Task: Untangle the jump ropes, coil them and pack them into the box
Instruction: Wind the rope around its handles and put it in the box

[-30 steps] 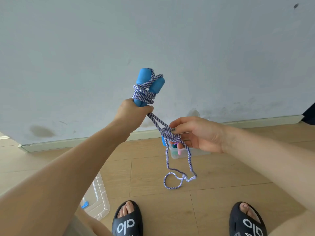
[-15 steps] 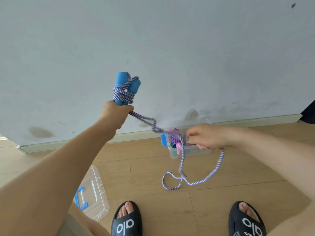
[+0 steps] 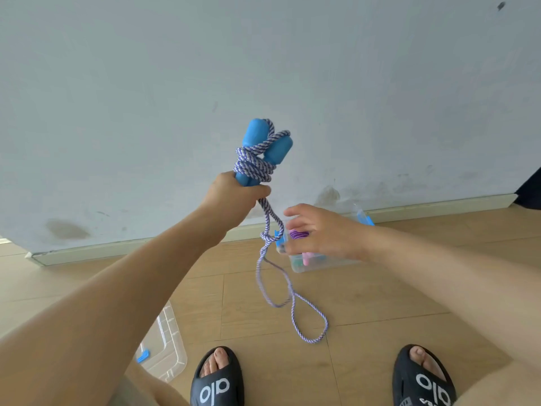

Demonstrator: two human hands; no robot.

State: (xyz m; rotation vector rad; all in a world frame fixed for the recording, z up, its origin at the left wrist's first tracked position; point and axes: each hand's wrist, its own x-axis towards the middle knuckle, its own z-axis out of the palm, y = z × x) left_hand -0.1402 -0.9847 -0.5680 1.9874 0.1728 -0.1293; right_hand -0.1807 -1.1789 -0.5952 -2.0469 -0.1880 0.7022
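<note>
My left hand (image 3: 234, 197) grips the lower ends of two blue handles (image 3: 265, 148), held upright in front of the wall. The purple-white jump rope (image 3: 254, 164) is wound a few turns around them. The rest hangs down through a knot (image 3: 265, 237) into two loose loops (image 3: 295, 312) above the floor. My right hand (image 3: 322, 232) hovers just right of the knot, fingers spread, holding nothing. Behind it, a clear plastic box (image 3: 325, 263) stands on the floor by the wall, with a purple and pink rope (image 3: 298, 234) partly visible inside.
A clear lid (image 3: 168, 347) with blue clips lies on the wooden floor at the lower left, beside my leg. My two feet in black sandals (image 3: 218, 379) stand at the bottom edge. The wall and its skirting board (image 3: 131, 247) run behind everything.
My right hand has let go of the rope it was pulling to the right. The loose loops now hang straight down. My left hand has moved the handles back to the right.
</note>
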